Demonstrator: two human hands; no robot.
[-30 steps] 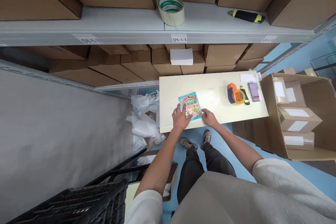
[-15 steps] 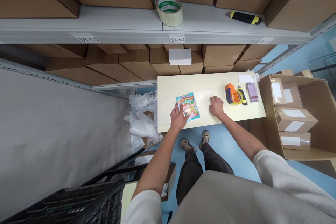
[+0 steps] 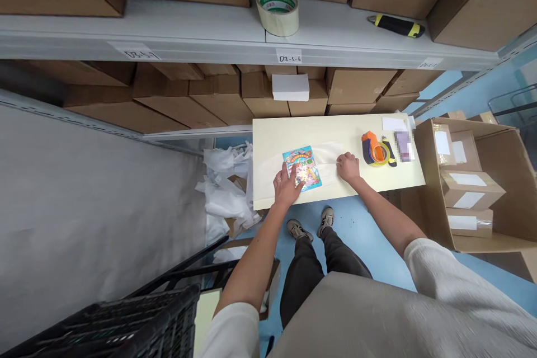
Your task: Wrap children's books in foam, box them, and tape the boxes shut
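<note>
A colourful picture book with a blue border lies on a thin, whitish, see-through sheet, which is spread over the cream tabletop. My left hand rests on the book's lower left part, fingers spread and pressing lightly flat. To the right of the book, my right hand has its fingers bent and pinched on the right end of the sheet, which rises in small wrinkles there. Part of the book's cover is hidden under my left fingers.
An orange tape dispenser, a cutter knife and a blurred purple item lie on the table's right. Beside it stands a large carton holding several boxes. Shelves with cartons rise behind; a black crate is at lower left.
My right fingers have closed from lying on the sheet to pinching its end, and the sheet has lifted and wrinkled. My left hand stays on the book. The view has shifted slightly.
</note>
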